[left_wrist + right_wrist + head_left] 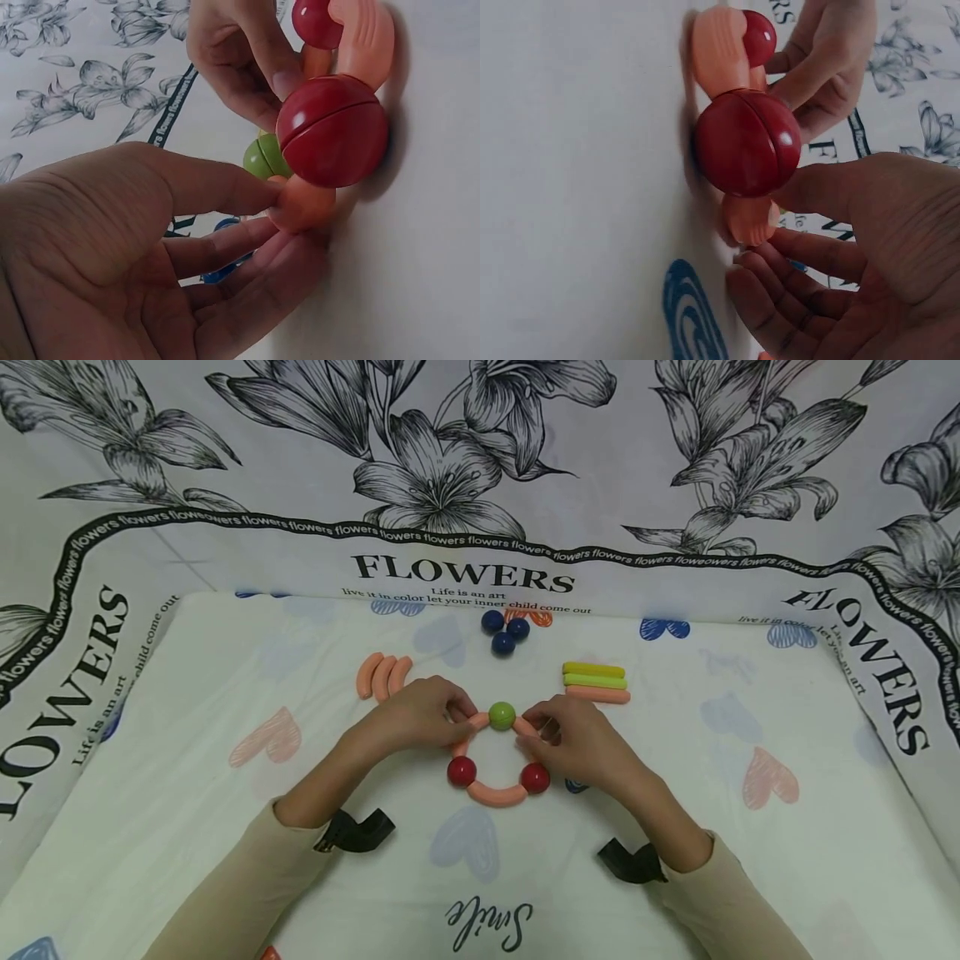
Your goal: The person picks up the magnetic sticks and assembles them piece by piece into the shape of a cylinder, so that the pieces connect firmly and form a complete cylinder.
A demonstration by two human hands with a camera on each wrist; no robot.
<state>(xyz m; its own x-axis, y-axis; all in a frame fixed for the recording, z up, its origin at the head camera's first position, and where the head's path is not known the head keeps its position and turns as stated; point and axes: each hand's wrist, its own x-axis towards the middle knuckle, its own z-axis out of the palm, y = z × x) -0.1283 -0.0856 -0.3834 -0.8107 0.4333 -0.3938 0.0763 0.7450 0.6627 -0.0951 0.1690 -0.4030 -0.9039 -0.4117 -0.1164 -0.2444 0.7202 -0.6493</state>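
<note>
The ring [497, 797] lies between the two hands, its green ball [502, 717] at the far side, about midway between them, neither plainly nearer. The left hand [416, 714] pinches the left orange arc [460, 749] between thumb and fingers; the right hand [588, 743] pinches the right orange arc [525, 727]. Both arcs bend inward toward the far side and meet that ball, so I'd judge the line that matters runs left to right through it; whether they're fully seated, I can't tell.
</note>
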